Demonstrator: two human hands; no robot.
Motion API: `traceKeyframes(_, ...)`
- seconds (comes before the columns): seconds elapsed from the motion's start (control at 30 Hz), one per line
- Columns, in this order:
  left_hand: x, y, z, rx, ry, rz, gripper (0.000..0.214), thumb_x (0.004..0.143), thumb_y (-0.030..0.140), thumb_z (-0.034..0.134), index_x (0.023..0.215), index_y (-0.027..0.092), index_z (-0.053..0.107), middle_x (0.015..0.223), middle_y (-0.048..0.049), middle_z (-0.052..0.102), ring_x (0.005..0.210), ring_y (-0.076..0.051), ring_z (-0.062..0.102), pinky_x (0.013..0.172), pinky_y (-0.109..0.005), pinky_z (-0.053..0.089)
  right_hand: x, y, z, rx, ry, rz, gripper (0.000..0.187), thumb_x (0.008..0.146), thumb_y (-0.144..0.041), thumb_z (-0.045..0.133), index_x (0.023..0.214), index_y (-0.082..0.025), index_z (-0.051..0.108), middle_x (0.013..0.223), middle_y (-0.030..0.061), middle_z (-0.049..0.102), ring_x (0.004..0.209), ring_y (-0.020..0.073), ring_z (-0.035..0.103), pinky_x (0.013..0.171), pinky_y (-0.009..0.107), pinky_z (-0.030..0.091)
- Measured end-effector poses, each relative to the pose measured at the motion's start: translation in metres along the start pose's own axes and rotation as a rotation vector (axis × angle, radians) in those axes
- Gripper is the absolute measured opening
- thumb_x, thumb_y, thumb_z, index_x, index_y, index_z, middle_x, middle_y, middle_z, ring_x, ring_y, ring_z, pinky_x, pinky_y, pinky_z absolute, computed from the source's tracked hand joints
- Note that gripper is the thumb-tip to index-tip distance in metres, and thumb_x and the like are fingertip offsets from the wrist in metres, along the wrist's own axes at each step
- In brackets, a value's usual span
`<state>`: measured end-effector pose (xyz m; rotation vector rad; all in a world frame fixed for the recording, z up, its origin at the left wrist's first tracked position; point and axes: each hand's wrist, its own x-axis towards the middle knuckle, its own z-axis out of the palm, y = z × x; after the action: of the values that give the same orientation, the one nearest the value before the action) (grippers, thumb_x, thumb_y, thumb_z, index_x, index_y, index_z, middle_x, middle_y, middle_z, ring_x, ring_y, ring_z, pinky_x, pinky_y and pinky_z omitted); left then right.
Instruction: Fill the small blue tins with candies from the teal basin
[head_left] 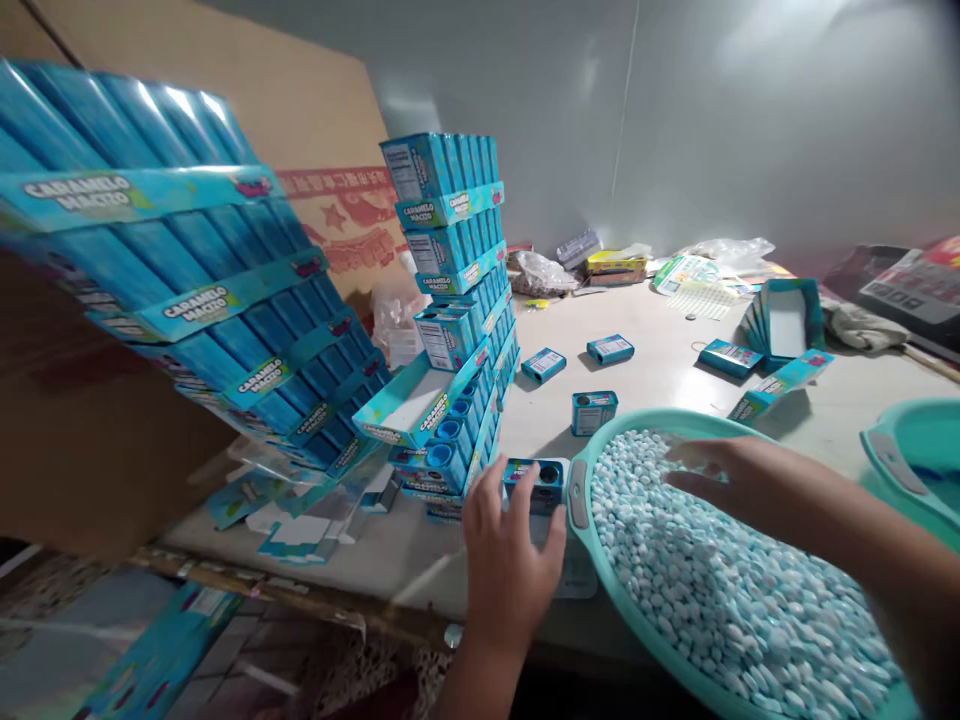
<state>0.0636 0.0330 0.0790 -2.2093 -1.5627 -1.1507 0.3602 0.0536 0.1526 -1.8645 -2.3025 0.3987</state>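
My left hand [514, 550] is open, fingers spread in front of a small blue tin [551, 478] with a round dark hole in its top. Whether the fingertips touch the tin I cannot tell. The tin stands on a small white scale-like plate [577, 578], beside a turquoise basin [611, 580] heaped with pale blue and white candies [697, 580]. My right hand [701, 462] is over the candies at the basin's far side, its fingers blurred and partly hidden. To the left of the tin rises a stack of display trays [450, 270] of blue tins, marked Caramelo Macizo.
Another leaning stack of filled trays [225, 290] stands left, by a large cardboard box [315, 100]. Several loose tins, including an upright one [594, 412], lie beyond the basin. A second basin [911, 450] is at right; folded card trays [787, 310] and plastic wrappings [544, 272] sit further back.
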Motion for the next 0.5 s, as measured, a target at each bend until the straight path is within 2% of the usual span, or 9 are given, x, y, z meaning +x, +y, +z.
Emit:
traceKeyframes(0.07,0.019,0.006,0.017,0.025,-0.086,-0.008,0.046,0.083,0.044,0.07,0.121,0.021,0.061,0.126,-0.0184,0.06,0.114,-0.036,0.061,0.088,-0.049,0.053,0.001,0.004,0.008,0.102,0.001,0.053,0.039,0.092,-0.056,0.046,0.106,-0.029,0.071,0.111,0.0088,0.075,0.095,0.032,0.071,0.079,0.044,0.056)
traceKeyframes(0.13,0.028,0.005,0.033,0.029,-0.147,-0.006,0.043,0.081,0.048,0.071,0.113,0.02,0.062,0.116,-0.0159,0.063,0.1,-0.032,0.065,0.079,-0.044,0.056,0.005,0.006,0.015,0.135,-0.001,0.057,0.035,0.092,-0.052,0.046,0.101,-0.029,0.07,0.108,0.0094,0.075,0.096,0.0335,0.07,0.081,0.045,0.055)
traceKeyframes(0.2,0.032,0.003,0.037,0.012,-0.175,-0.016,0.034,0.083,0.044,0.07,0.106,0.02,0.063,0.109,-0.0125,0.063,0.093,-0.028,0.067,0.075,-0.04,0.056,0.008,0.004,0.022,0.133,0.024,0.018,0.03,0.092,-0.048,0.047,0.098,-0.03,0.07,0.105,0.0104,0.075,0.093,0.0341,0.07,0.078,0.045,0.055)
traceKeyframes(0.23,0.034,0.003,0.034,-0.009,-0.182,-0.015,0.029,0.083,0.042,0.07,0.102,0.021,0.064,0.106,-0.0107,0.063,0.092,-0.027,0.067,0.075,-0.038,0.056,0.009,0.003,0.024,0.133,0.034,-0.003,0.027,0.092,-0.046,0.048,0.096,-0.03,0.069,0.104,0.0107,0.074,0.091,0.0338,0.07,0.076,0.044,0.054)
traceKeyframes(0.3,0.043,0.004,0.014,-0.065,-0.186,0.007,0.024,0.084,0.04,0.069,0.1,0.022,0.064,0.104,-0.0083,0.062,0.09,-0.024,0.067,0.075,-0.035,0.056,0.008,-0.003,0.026,0.147,0.037,-0.037,0.025,0.091,-0.044,0.05,0.098,-0.03,0.069,0.103,0.0103,0.073,0.09,0.0316,0.07,0.074,0.042,0.054)
traceKeyframes(0.37,0.06,0.006,-0.019,-0.107,-0.149,0.039,0.027,0.085,0.044,0.067,0.104,0.024,0.065,0.11,-0.0078,0.061,0.095,-0.023,0.066,0.08,-0.035,0.056,0.006,-0.008,0.026,0.169,0.028,-0.052,0.029,0.092,-0.044,0.048,0.101,-0.028,0.07,0.106,0.0092,0.072,0.091,0.0289,0.069,0.074,0.039,0.053)
traceKeyframes(0.5,0.117,0.005,-0.093,-0.068,0.073,0.108,0.034,0.083,0.052,0.067,0.105,0.026,0.067,0.115,-0.0061,0.062,0.109,-0.025,0.062,0.095,-0.039,0.052,0.003,-0.012,0.025,0.196,-0.003,-0.036,0.037,0.094,-0.048,0.046,0.109,-0.024,0.07,0.112,0.0089,0.07,0.092,0.0256,0.067,0.076,0.036,0.051)
